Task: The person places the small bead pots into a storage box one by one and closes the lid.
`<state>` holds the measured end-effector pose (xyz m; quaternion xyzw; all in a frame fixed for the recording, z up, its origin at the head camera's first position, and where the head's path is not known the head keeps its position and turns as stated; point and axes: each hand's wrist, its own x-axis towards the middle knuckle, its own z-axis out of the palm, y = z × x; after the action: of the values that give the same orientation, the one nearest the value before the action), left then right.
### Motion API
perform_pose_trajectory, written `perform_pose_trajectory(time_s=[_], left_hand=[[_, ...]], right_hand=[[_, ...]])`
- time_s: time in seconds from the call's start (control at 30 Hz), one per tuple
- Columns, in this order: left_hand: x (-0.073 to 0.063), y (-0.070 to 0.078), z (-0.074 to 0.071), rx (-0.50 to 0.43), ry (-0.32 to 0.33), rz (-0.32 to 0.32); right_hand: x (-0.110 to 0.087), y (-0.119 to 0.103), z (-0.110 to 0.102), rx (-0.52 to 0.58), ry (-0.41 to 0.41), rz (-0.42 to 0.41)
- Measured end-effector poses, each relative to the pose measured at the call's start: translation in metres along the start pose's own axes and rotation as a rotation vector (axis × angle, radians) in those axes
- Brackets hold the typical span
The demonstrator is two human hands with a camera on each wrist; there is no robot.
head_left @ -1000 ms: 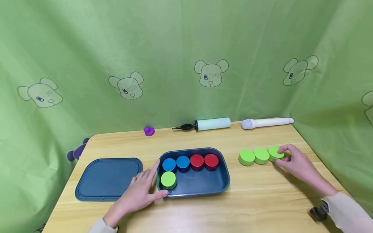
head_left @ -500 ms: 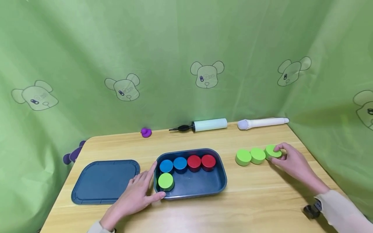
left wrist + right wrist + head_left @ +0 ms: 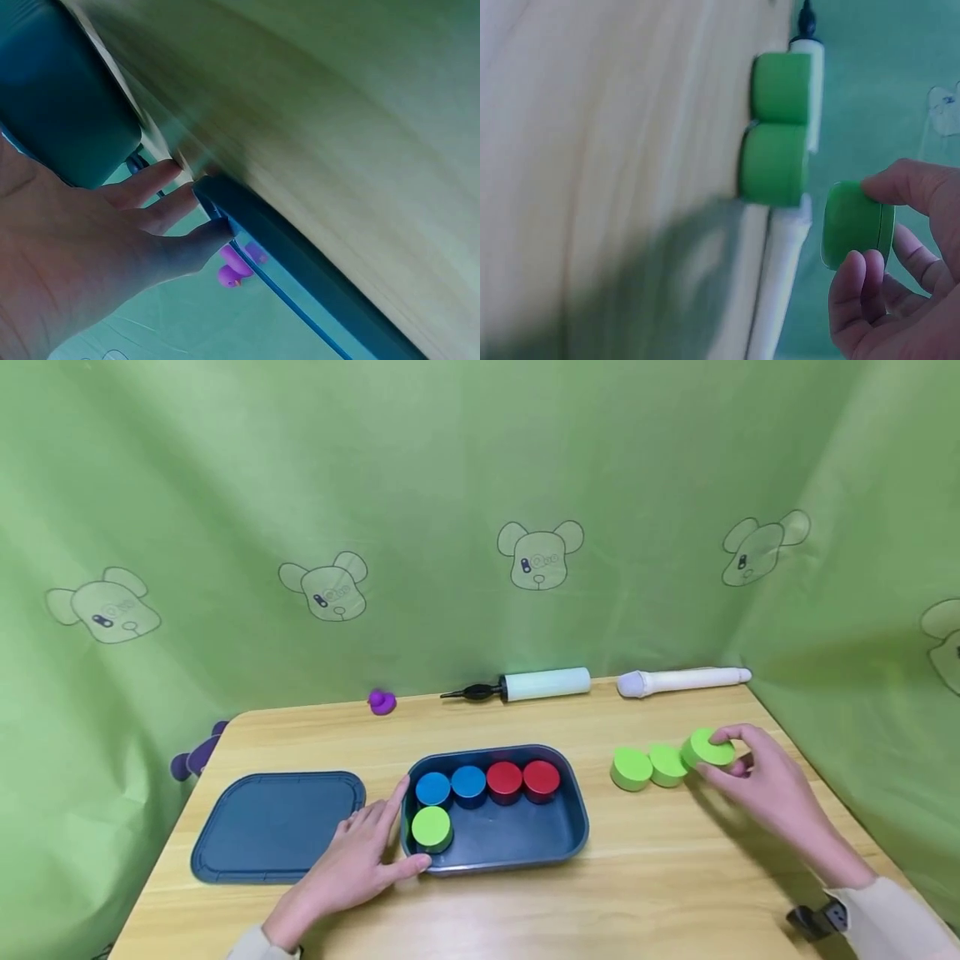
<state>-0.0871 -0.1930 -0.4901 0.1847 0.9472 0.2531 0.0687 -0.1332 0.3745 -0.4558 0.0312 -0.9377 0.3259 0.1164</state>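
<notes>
In the head view, my right hand [image 3: 772, 785] pinches a short green cylinder [image 3: 708, 748] between thumb and fingers. The right wrist view shows that held cylinder [image 3: 855, 225] off the table, with a seam near one end. Two more green cylinders [image 3: 632, 768] stand touching side by side, just left of it. My left hand [image 3: 356, 864] rests at the left end of a dark blue box [image 3: 517, 853], index finger on its side rim and thumb at its front corner. Inside are two blue cylinders [image 3: 468, 783], two red cylinders [image 3: 505, 781] and one green cylinder [image 3: 432, 828].
A flat dark blue lid [image 3: 277, 827] lies left of the box, close to my left hand. Along the table's back edge are a purple rubber duck [image 3: 382, 702], a hand pump [image 3: 543, 684] and a white microphone-like stick [image 3: 686, 681]. A green curtain [image 3: 435, 527] hangs behind.
My right hand has raised the rightmost green cylinder slightly from the table. The left hand stays at the box. The head view has shifted a little.
</notes>
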Motion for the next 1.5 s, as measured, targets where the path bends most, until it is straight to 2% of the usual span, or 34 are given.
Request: perform_pose_trajectory(time_s=[0.3, 0.73, 1.07, 1.3, 1.5], left_hand=[[0.0, 0.0, 0.002, 0.006, -0.018, -0.019], [0.002, 0.002, -0.001, -0.021, -0.044, -0.026], [0.004, 0.001, -0.003, -0.049, -0.047, -0.02], [0.003, 0.0, -0.002, -0.042, -0.039, -0.022], [0.001, 0.0, -0.001, -0.034, -0.027, -0.024]], right_hand=[[-0.007, -0.042, 0.004, 0.062, -0.011, -0.05], [-0.006, -0.1, 0.03, 0.178, -0.048, -0.131], [-0.01, -0.135, 0.064, 0.284, -0.147, -0.2], [-0.013, -0.15, 0.085, 0.3, -0.231, -0.28], [-0.017, -0.16, 0.103, 0.306, -0.308, -0.311]])
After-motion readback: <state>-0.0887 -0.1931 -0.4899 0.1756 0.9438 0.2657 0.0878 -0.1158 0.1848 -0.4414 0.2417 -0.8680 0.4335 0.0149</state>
